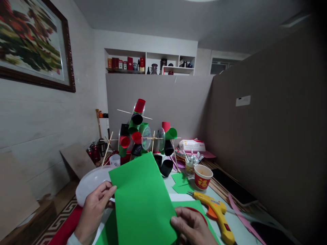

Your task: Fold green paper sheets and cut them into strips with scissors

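I hold a green foam sheet (141, 200) up over the table with both hands. My left hand (93, 211) pinches its left edge, thumb on the front face. At the lower right corner, my right hand (191, 226) grips the sheet with the thumb on top. More green sheets (198, 205) and a red piece lie flat underneath. Behind the sheet stand wheel-like models (139, 134) made of red, green and black paper tubes on wooden sticks.
A yellow and orange glue gun (217, 212) lies right of my right hand. A red paper cup (202, 177) and a cup of small bottles (190, 165) stand beyond it. A white plastic bag (90, 182) lies at left. Brown panels close off the back and right.
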{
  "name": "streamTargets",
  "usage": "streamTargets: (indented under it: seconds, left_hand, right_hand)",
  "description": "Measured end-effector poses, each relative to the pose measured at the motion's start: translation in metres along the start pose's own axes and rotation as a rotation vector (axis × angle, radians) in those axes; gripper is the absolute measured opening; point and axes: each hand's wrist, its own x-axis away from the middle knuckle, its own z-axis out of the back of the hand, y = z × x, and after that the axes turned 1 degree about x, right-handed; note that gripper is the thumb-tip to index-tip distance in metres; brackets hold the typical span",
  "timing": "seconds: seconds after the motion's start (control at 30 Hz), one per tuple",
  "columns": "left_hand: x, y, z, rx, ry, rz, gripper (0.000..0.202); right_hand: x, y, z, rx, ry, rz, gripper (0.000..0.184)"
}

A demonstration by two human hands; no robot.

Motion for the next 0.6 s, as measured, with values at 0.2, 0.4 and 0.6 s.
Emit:
streamTargets:
  seconds: [0.2,0.4,0.6]
  left_hand:
    - [0.003,-0.004,0.001,0.043,0.003,0.025,0.057]
    - [0.014,0.016,-0.012,0.216,-0.033,0.151,0.043]
    - [0.015,0.016,-0.018,0.458,0.037,0.278,0.051]
  right_hand:
    - [-0.005,0.010,0.000,-0.082,0.046,-0.010,0.057]
    - [-0.006,0.011,0.004,-0.031,0.019,0.002,0.056]
    - [-0.009,0.018,0.005,-0.033,0.033,-0.042,0.061]
